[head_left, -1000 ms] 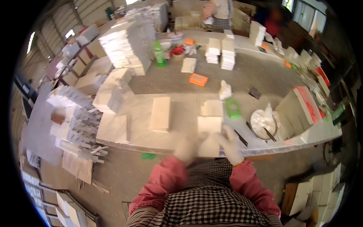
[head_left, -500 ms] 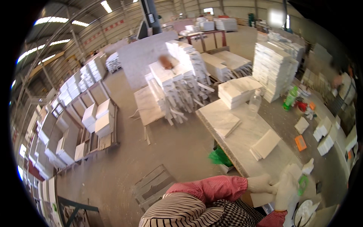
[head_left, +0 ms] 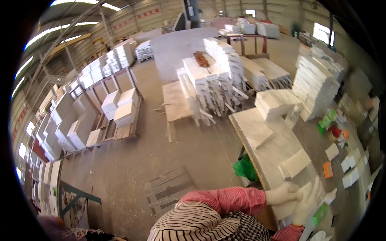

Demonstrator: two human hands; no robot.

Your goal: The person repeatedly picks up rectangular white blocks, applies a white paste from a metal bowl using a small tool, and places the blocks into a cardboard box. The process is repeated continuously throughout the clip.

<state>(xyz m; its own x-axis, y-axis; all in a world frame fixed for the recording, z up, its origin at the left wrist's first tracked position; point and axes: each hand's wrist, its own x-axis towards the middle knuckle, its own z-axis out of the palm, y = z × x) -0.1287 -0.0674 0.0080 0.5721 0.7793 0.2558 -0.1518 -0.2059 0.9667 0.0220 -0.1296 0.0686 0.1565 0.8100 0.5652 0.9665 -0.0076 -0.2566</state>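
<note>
Straight into the head view, and right down to four o'clock: left hand (head_left: 282,194) and right hand (head_left: 308,201), both in pale gloves, touching each other above the tabletop (head_left: 283,147). Left one partly curled, fingertips up against the right; right one with fingers stretched long, pointing off toward one o'clock. Gripping anything between them? Impossible to tell from here. Just under the pair, at about seven o'clock from them, a pale slab (head_left: 283,211), partly hidden by the gloves, close to the tabletop's edge. Up to twelve o'clock from the hands, a few leaning tiles (head_left: 297,164); round to two, an orange box (head_left: 328,169); at three, a white crumpled thing (head_left: 330,196); at four, a green plastic item (head_left: 320,215). Swinging to ten o'clock from the gloves, a green bag (head_left: 244,168) just beside the tabletop's edge. Out at the picture's three o'clock, a clear bottle (head_left: 293,117) near a layered block of slabs (head_left: 277,102), then a green bottle (head_left: 326,121) farther right. Away up at twelve, a brown bristly thing (head_left: 201,59) lying on a pale stack (head_left: 205,73). And down at five, a red-checked sleeve (head_left: 231,200), reaching across to the left hand.
</note>
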